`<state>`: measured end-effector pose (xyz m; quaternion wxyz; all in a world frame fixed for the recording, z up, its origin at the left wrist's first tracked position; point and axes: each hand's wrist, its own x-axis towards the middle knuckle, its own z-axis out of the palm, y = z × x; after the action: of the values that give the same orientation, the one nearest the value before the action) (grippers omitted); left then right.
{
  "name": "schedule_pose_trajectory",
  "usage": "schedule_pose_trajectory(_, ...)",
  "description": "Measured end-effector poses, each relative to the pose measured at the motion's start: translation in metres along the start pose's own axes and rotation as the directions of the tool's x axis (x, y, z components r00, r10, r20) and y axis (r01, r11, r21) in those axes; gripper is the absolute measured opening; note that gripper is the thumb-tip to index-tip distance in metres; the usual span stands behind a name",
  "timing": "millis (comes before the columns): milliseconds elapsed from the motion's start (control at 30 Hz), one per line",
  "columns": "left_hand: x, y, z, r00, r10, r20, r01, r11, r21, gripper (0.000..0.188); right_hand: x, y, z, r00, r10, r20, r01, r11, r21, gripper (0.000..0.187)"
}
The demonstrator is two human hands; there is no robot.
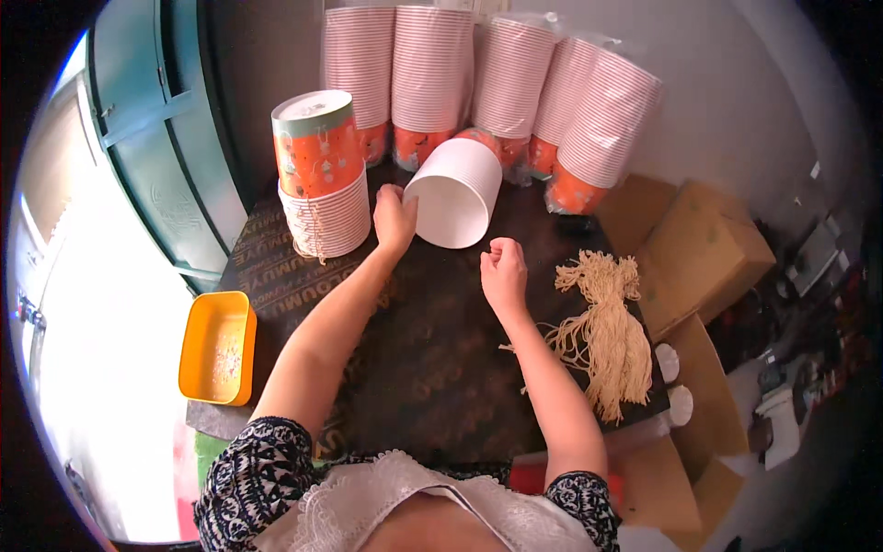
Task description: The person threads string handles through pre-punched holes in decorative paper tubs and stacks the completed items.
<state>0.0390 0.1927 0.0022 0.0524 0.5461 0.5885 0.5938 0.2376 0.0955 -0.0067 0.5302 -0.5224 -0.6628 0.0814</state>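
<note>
A stack of white paper cups [448, 204] lies on its side on the dark table, its open mouth toward me and a bit of orange print at its far end. My left hand [395, 219] is closed on the stack's left side, thumb by the rim. To the right of the mouth, apart from it, my right hand [505, 271] is curled into a pinch; whatever its fingers may hold is too small to make out. Beside my left hand stands an inverted stack of orange printed paper cups [322, 175], with string hanging down its side. Right of my right forearm lies a bundle of beige strings [602, 331].
Several tall plastic-wrapped stacks of cups [432, 74] line the table's back by the wall. A yellow tub [246, 363] sits at the left edge of the table [414, 368]. Cardboard boxes [708, 248] crowd the right side. A green door [152, 138] is at the left.
</note>
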Motion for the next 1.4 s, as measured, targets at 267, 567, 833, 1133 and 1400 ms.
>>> schedule_pose_trajectory(267, -0.007, 0.004, 0.012, 0.996, -0.055, -0.067, 0.048, 0.995, -0.093, 0.017, 0.036, 0.018, 0.019, 0.99, 0.0, -0.143, -0.004, 1.0, -0.025, 0.022)
schedule_pose_trajectory(567, -0.009, 0.004, 0.01, 0.993, -0.001, -0.116, -0.01, 0.995, -0.095, 0.013, 0.045, 0.021, 0.026, 0.982, -0.054, -0.18, 0.019, 0.981, -0.192, 0.015)
schedule_pose_trajectory(833, -0.012, -0.002, -0.002, 0.997, 0.049, -0.064, -0.048, 0.999, 0.013, 0.017, 0.035, 0.01, 0.027, 0.983, -0.034, -0.179, 0.0, 0.983, -0.184, 0.016)
schedule_pose_trajectory(1133, -0.04, 0.034, -0.072, 0.968, 0.06, 0.242, 0.007, 0.964, -0.266, 0.038, -0.003, -0.006, -0.005, 0.995, 0.092, 0.025, -0.089, 0.991, -0.105, 0.022)
schedule_pose_trajectory(1400, -0.056, 0.056, -0.132, 0.912, -0.101, 0.397, 0.27, 0.877, -0.397, 0.044, -0.024, -0.067, -0.043, 0.75, 0.362, 0.554, -0.621, 0.674, 0.4, 0.042)
